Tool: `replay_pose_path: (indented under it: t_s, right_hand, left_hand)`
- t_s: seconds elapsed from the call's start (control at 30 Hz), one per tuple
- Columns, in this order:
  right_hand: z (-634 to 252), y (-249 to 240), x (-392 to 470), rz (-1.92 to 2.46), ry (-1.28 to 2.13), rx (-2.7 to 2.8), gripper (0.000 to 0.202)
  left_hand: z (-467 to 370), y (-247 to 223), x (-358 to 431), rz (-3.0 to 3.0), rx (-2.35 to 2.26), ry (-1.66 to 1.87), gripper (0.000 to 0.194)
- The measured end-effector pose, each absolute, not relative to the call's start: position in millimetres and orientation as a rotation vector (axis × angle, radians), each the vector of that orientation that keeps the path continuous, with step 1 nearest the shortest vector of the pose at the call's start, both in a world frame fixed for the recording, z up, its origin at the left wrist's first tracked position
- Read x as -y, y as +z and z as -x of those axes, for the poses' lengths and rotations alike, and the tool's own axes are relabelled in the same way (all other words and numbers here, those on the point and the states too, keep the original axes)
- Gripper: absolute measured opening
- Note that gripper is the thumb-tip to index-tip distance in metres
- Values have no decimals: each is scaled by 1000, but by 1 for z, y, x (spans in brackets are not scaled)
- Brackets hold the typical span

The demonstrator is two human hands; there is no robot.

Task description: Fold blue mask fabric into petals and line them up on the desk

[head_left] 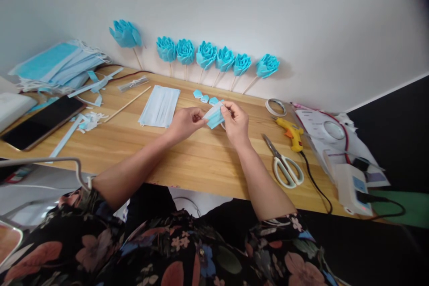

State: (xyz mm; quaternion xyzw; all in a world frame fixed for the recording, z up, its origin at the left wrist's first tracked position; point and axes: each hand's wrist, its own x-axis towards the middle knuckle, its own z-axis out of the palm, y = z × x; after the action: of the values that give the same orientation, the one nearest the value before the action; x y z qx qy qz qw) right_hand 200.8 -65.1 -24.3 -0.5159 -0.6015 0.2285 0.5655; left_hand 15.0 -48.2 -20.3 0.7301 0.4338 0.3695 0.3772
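Note:
Between my two hands is a small folded piece of blue and white face mask fabric (215, 115), held just above the table. My left hand (186, 124) pinches its left end between thumb and fingers. At its upper right, my right hand (236, 121) grips it, thumb on top. Behind the piece lie several small folded blue petals (204, 98) in a row. A whole pleated face mask (160, 106) lies flat to the left of my left hand. Part of a round roll shows behind the fabric, mostly hidden by my right hand.
Several blue fabric flowers (206, 55) on sticks lean along the wall. Right: white-handled scissors (284, 163), a yellow glue gun (291, 133), a tape roll (275, 107) and a power strip (351, 187). Left: a phone (43, 121), a wooden stick (127, 104), fabric scraps (90, 121) and stacked masks (56, 65).

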Motion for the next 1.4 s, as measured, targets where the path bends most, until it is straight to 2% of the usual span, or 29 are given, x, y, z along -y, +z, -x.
replay_pose_path:
  t_s: [0.4,0.77,1.13,1.4]
  right_hand:
    - [-202,-27,62,1198,640,1348,29]
    - [-204,-28,62,1192,639,1312,29]
    - [-204,-29,63,1225,566,1411,26]
    - [-204,-32,61,1198,642,1345,26]
  left_hand:
    - [-16,-29,44,-1855,-1070,950,16]
    - [-14,-21,48,-1952,-1029,846,18]
    - [-16,-24,48,-1884,-1122,868,15]
    - [-16,-26,46,-1870,-1115,902,17]
